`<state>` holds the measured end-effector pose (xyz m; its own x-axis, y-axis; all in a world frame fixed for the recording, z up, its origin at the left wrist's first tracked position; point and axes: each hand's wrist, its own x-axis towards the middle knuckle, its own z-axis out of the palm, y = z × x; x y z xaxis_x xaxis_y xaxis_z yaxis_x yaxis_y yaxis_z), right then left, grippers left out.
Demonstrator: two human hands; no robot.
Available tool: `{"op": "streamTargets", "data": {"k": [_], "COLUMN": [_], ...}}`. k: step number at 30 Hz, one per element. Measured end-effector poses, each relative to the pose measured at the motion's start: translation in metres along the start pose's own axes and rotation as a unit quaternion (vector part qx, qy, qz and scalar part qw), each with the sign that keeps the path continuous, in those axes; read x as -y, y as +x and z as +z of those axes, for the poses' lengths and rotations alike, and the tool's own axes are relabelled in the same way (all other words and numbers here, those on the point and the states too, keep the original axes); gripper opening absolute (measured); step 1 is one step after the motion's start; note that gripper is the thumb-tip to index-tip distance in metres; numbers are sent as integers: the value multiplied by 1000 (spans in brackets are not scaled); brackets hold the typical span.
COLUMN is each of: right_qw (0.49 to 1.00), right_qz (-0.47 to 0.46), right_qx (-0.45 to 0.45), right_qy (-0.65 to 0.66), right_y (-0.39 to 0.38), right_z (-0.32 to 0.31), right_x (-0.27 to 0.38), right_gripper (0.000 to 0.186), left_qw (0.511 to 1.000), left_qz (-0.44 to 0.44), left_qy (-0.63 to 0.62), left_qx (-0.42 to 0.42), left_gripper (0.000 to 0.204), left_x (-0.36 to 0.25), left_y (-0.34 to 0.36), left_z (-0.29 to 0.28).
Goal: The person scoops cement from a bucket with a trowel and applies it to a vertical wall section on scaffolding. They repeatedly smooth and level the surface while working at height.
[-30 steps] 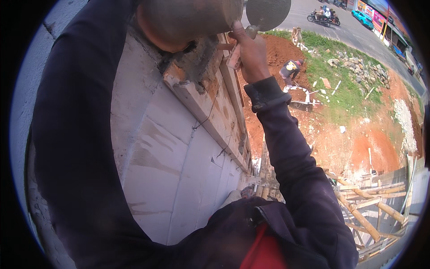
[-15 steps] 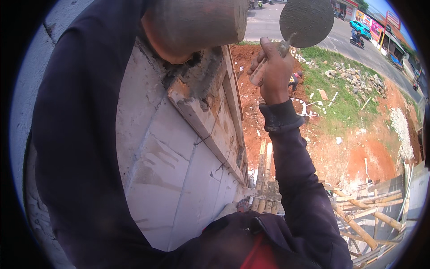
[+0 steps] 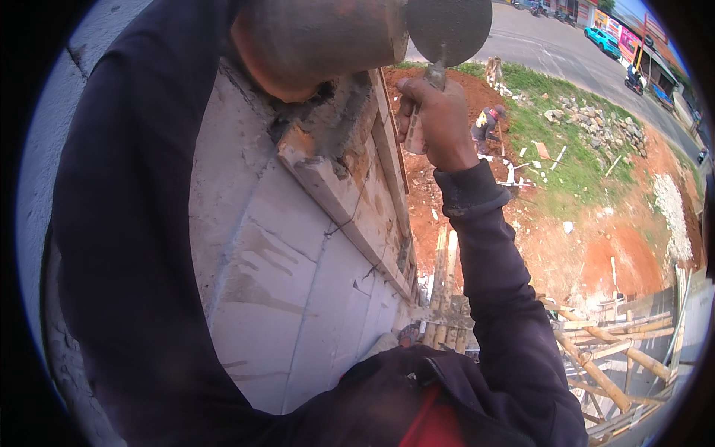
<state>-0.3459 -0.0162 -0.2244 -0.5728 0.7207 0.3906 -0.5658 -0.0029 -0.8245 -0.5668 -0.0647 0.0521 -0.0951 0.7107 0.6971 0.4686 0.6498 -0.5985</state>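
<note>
My right hand (image 3: 439, 123) is closed round the handle of a trowel with a round grey blade (image 3: 453, 28). The blade points up, its left edge against or just in front of a bucket's rim. That bucket (image 3: 320, 48), grey and cement-stained, lies tilted at the top, over a wooden form (image 3: 350, 212) on the wall. Grey wet-looking mortar (image 3: 331, 123) fills the form's upper end below the bucket. My left arm (image 3: 126, 223) curves up along the left side towards the bucket; the hand itself is out of the picture, so its grip is hidden.
A pale block wall (image 3: 275, 298) drops away beneath me. Bamboo scaffolding (image 3: 611, 365) stands at lower right, with more poles (image 3: 445, 283) by the wall's foot. On the red soil below, a person (image 3: 488, 124) bends over. Rubble (image 3: 596, 123) and a road (image 3: 551, 48) lie beyond.
My right hand has moved the trowel left and slightly down, so its blade now meets the bucket's rim in view. The bucket has shifted slightly.
</note>
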Motion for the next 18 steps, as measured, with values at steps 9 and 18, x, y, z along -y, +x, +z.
{"op": "streamTargets", "data": {"k": [9, 18], "right_qw": [990, 998], "right_qz": [-77, -64], "right_qx": [-84, -21], "right_qy": [81, 15], "right_y": [0, -3], "right_z": [1, 0], "right_x": [0, 3], "right_gripper": [18, 14], "left_qw": [1000, 1000], "left_qz": [-18, -16], "left_qy": [-1, -1], "left_qx": [17, 23], "left_gripper": [22, 22], "left_x": [-5, -2], "left_y": [-3, 2], "left_z": [-4, -1]}}
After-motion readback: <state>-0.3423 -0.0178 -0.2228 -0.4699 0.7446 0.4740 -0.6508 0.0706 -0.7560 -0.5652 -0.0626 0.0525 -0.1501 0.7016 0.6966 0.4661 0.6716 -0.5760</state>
